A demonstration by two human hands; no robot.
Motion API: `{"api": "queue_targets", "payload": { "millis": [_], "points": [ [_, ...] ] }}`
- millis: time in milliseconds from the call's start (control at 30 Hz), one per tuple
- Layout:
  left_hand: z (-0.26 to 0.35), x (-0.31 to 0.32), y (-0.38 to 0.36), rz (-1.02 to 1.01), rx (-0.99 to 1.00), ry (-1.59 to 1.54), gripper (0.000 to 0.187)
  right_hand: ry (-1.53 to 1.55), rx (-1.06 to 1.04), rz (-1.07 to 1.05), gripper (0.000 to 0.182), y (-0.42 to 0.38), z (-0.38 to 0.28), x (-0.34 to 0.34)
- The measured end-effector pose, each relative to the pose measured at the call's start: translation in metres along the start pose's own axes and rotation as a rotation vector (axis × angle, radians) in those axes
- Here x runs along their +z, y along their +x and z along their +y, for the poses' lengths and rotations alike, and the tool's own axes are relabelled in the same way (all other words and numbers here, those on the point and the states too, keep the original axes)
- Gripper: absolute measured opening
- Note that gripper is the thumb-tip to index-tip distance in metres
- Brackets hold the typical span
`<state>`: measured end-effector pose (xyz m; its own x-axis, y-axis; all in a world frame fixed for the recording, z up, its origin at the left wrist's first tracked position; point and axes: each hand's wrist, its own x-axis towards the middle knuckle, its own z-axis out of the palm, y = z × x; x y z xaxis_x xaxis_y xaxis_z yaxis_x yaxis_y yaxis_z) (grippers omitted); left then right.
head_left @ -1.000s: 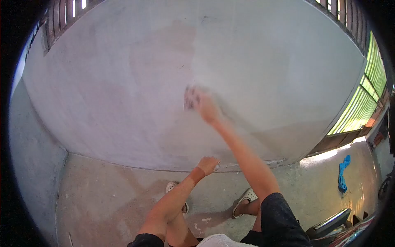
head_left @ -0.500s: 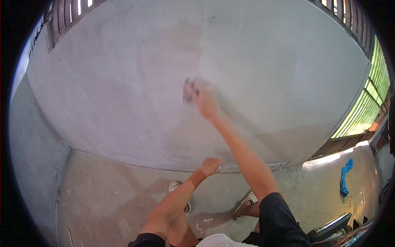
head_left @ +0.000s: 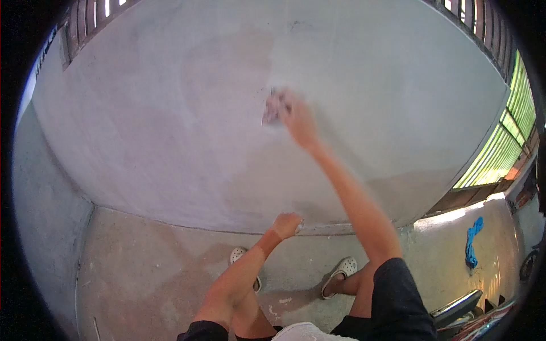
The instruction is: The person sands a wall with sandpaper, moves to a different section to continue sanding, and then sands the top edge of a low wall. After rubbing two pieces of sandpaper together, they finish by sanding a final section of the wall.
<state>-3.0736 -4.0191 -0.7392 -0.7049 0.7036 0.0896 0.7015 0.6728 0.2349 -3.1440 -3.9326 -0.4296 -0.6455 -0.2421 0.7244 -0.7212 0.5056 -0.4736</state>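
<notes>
My right hand (head_left: 297,116) is raised to the grey wall (head_left: 392,102), fingers closed and blurred by motion. In them is a flat, mottled pinkish-grey pad (head_left: 273,109), held against or very near the wall; its exact kind is too smeared to tell. Lower down, my left hand (head_left: 288,225) is closed in front of the foot of the wall. A small whitish bit shows at its right edge, but what lies inside is hidden. Darker, brownish patches (head_left: 230,62) mark the wall around and above the pad.
My feet stand on the concrete floor (head_left: 142,250) in pale clogs (head_left: 341,268). A blue cloth (head_left: 471,244) lies at right, near part of a motorbike (head_left: 463,310). Slatted openings (head_left: 500,142) border the wall on the right; a side wall (head_left: 45,193) rises at left.
My right hand has moved up and slightly right along the wall with the pad. My left hand stays closed at almost the same place, and the view has shifted a little.
</notes>
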Motion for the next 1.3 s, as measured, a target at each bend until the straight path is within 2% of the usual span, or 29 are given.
{"api": "queue_targets", "payload": {
  "millis": [33,133,200,267,300,367,433,500,567,667,733,767,800,867,900,967,1033,1100,1133,1200,1233,1267,1300],
  "points": [
    [-0.001,0.002,0.000,0.031,0.006,-0.032,0.031,0.191,0.052,-0.046,0.012,0.017,-0.017,-0.018],
    [-0.003,-0.001,0.001,0.079,0.012,-0.055,0.031,0.167,-0.005,0.036,0.012,0.007,-0.023,-0.020],
    [-0.007,0.002,0.002,0.089,0.017,-0.053,0.030,-0.096,-0.201,0.100,0.009,-0.033,0.033,0.027],
    [-0.013,0.011,0.004,0.006,0.018,-0.028,0.032,0.535,0.066,-0.240,0.022,-0.090,0.112,0.093],
    [-0.010,0.015,-0.001,-0.005,0.032,-0.037,0.032,0.526,0.083,-0.232,0.022,-0.102,0.102,0.081],
    [-0.011,0.007,0.004,0.005,0.025,-0.012,0.033,-0.154,0.032,-0.571,0.026,-0.097,0.059,0.042],
    [-0.004,-0.003,0.001,0.037,0.026,-0.006,0.033,0.298,0.121,-0.379,0.014,-0.070,0.042,0.019],
    [0.002,-0.003,0.000,0.053,0.015,-0.026,0.033,-0.090,-0.099,0.121,0.017,-0.032,0.040,-0.002],
    [0.000,-0.003,-0.001,0.064,-0.009,-0.055,0.033,0.182,0.081,0.065,0.023,0.004,0.008,-0.048],
    [-0.007,0.003,0.003,0.016,-0.024,-0.032,0.034,0.024,0.045,0.099,0.023,-0.025,0.014,-0.039],
    [-0.010,0.013,0.004,0.020,-0.028,-0.004,0.035,-0.447,-0.412,0.087,0.028,-0.091,0.094,0.020],
    [-0.012,0.016,0.003,0.020,-0.029,0.026,0.036,0.197,0.259,-0.260,0.028,-0.119,0.075,0.022],
    [-0.006,0.007,0.002,0.019,-0.032,0.028,0.036,-0.417,-0.041,-0.487,0.029,-0.156,0.109,0.051],
    [0.012,-0.025,0.000,-0.198,-0.177,0.005,0.038,-0.345,-0.015,-0.548,0.026,-0.206,0.141,0.069],
    [0.006,-0.020,-0.003,-0.198,-0.182,0.015,0.038,-0.339,-0.019,-0.540,0.026,-0.200,0.140,0.068],
    [-0.012,0.003,-0.004,-0.016,-0.059,0.024,0.039,0.502,0.360,-0.385,0.022,-0.175,0.128,0.053],
    [-0.024,0.015,0.004,-0.049,-0.062,0.018,0.038,0.191,0.201,-0.210,0.020,-0.124,0.096,0.018],
    [-0.022,0.017,0.003,-0.092,-0.070,0.014,0.038,0.173,0.135,0.002,0.017,-0.082,0.046,-0.020],
    [-0.017,0.008,0.003,-0.091,-0.077,0.009,0.038,0.172,0.138,0.003,0.017,-0.084,0.051,-0.017],
    [-0.007,-0.007,0.004,-0.088,-0.068,0.012,0.037,0.198,0.066,0.136,0.022,-0.096,0.073,-0.008],
    [-0.003,-0.012,0.006,-0.150,-0.140,0.049,0.037,0.188,0.062,0.143,0.022,-0.107,0.083,-0.004],
    [0.002,-0.017,0.008,-0.213,-0.211,0.085,0.037,0.170,0.140,-0.001,0.022,-0.128,0.092,0.002],
    [0.006,-0.020,0.005,-0.219,-0.197,0.085,0.037,0.153,0.229,-0.144,0.021,-0.156,0.103,0.009]
  ]
}}
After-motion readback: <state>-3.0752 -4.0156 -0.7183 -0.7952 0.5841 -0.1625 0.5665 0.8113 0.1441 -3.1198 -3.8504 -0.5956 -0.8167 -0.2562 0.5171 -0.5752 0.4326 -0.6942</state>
